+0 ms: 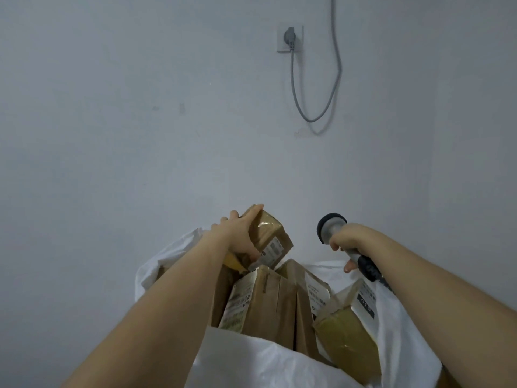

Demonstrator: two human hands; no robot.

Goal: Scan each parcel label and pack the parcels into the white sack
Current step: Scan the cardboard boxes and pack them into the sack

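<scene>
wall: we see plain pale grey-white paint, few faint scuffs left of centre | socket: white plate high on wall, grey plug in it | cable: grey, we see it loop down from plug then rise off frame top | light: dim, even, soft shadow under cable

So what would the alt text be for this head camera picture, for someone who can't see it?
Seen from above, a person's left hand holds a small brown parcel over an open white sack full of labelled cardboard parcels, while the right hand grips a handheld scanner. Behind is a pale wall with a plugged-in grey cable.
</scene>
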